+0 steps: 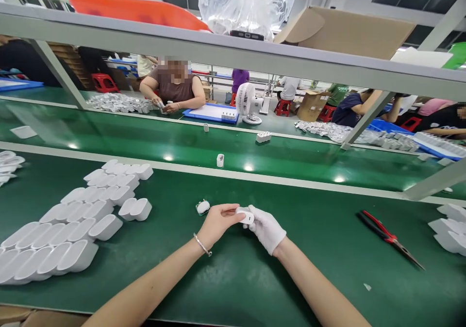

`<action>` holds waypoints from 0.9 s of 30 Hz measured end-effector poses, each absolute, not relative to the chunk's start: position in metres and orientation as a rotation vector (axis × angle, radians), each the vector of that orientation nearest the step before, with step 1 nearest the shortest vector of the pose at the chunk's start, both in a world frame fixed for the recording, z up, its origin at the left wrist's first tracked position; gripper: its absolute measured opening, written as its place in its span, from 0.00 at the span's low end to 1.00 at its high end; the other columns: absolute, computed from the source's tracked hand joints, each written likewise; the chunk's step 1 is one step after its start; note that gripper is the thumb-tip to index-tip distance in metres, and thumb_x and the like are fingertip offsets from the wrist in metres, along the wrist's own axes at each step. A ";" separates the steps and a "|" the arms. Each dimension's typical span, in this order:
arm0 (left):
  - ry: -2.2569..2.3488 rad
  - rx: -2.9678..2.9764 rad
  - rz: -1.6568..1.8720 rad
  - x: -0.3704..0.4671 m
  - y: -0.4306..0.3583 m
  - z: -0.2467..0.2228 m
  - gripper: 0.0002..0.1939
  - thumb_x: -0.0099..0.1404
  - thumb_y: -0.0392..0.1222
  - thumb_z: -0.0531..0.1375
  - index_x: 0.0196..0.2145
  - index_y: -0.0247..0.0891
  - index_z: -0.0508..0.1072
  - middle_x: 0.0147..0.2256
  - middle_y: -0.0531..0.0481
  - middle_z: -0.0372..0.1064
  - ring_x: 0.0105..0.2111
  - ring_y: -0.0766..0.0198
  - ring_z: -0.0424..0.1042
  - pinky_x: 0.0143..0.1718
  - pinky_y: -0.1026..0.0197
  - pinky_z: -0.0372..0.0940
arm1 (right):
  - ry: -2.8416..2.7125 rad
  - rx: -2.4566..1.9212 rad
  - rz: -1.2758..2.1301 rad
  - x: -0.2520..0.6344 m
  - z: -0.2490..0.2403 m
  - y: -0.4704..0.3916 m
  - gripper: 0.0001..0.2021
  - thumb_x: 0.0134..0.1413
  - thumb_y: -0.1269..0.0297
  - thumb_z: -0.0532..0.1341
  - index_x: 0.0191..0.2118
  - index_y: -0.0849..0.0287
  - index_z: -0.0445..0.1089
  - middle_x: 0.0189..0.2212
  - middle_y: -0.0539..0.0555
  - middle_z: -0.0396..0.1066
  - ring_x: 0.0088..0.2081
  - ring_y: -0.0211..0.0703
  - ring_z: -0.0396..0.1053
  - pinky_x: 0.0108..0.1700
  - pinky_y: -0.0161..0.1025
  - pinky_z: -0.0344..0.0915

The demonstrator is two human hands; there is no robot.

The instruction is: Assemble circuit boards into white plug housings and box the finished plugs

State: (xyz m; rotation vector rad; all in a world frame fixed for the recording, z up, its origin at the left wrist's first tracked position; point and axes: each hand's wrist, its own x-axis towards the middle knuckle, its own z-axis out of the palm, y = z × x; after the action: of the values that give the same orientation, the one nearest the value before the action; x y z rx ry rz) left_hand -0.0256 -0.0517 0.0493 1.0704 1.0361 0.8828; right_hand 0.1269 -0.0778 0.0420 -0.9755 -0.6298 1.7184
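My bare left hand (220, 222), with a bracelet at the wrist, and my white-gloved right hand (267, 227) meet above the green table. Between them both hold a small white oval casing (246, 217) with a dark slot in its face. Its far side is hidden by my fingers. Just left of my left hand lies a white part with a bit of green board (203, 207). Rows of white oval shells (60, 235) cover the table's left side.
Red-handled pliers (390, 239) lie at the right, with more white shells (451, 227) beyond. A pale strip (204, 172) borders the belt, which carries a white piece (220, 160). Shelf posts (367, 118) rise behind. A person (178, 87) sits opposite.
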 end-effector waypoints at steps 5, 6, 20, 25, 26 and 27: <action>1.004 0.940 0.875 -0.027 -0.052 0.042 0.25 0.41 0.44 0.72 0.38 0.32 0.77 0.38 0.42 0.76 0.41 0.54 0.73 0.48 0.55 0.64 | -0.672 -0.903 1.728 0.130 0.034 -0.080 0.14 0.41 0.63 0.69 0.36 0.63 0.76 0.35 0.55 0.73 0.33 0.35 0.67 0.37 0.33 0.63; 0.977 0.944 0.869 -0.027 -0.053 0.041 0.23 0.43 0.44 0.71 0.37 0.31 0.77 0.38 0.42 0.76 0.42 0.54 0.72 0.48 0.55 0.63 | -0.680 -0.907 1.734 0.130 0.034 -0.080 0.14 0.41 0.63 0.69 0.36 0.64 0.76 0.35 0.55 0.73 0.32 0.36 0.67 0.37 0.33 0.63; 0.775 0.729 0.844 -0.022 -0.063 0.044 0.12 0.39 0.39 0.72 0.21 0.32 0.75 0.24 0.51 0.70 0.29 0.66 0.65 0.36 0.64 0.57 | -0.462 -0.842 1.784 0.115 0.029 -0.087 0.14 0.32 0.65 0.72 0.29 0.63 0.73 0.23 0.49 0.68 0.25 0.33 0.62 0.28 0.31 0.59; 0.775 0.718 0.865 -0.023 -0.066 0.048 0.14 0.37 0.38 0.72 0.22 0.31 0.74 0.24 0.52 0.68 0.28 0.68 0.63 0.34 0.65 0.56 | -0.475 -0.802 1.838 0.117 0.030 -0.088 0.16 0.31 0.66 0.72 0.32 0.63 0.74 0.27 0.51 0.71 0.29 0.35 0.65 0.34 0.33 0.62; 0.774 0.715 0.868 -0.023 -0.066 0.048 0.14 0.37 0.38 0.72 0.22 0.31 0.73 0.24 0.53 0.67 0.28 0.68 0.63 0.34 0.65 0.56 | -0.484 -0.788 1.845 0.118 0.029 -0.088 0.16 0.32 0.66 0.72 0.33 0.63 0.74 0.28 0.51 0.71 0.30 0.36 0.66 0.35 0.34 0.63; 0.775 0.715 0.870 -0.024 -0.067 0.048 0.14 0.37 0.38 0.72 0.22 0.31 0.73 0.24 0.53 0.67 0.28 0.68 0.63 0.34 0.65 0.56 | -0.497 -0.775 1.851 0.118 0.029 -0.088 0.16 0.32 0.66 0.71 0.33 0.63 0.74 0.29 0.51 0.72 0.31 0.36 0.66 0.37 0.34 0.63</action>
State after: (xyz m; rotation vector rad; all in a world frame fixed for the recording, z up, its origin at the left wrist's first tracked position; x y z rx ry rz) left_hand -0.0237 -0.0668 0.0485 0.7148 0.7750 0.8705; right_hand 0.1180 -0.0880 0.0292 -0.7746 -0.4974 1.8513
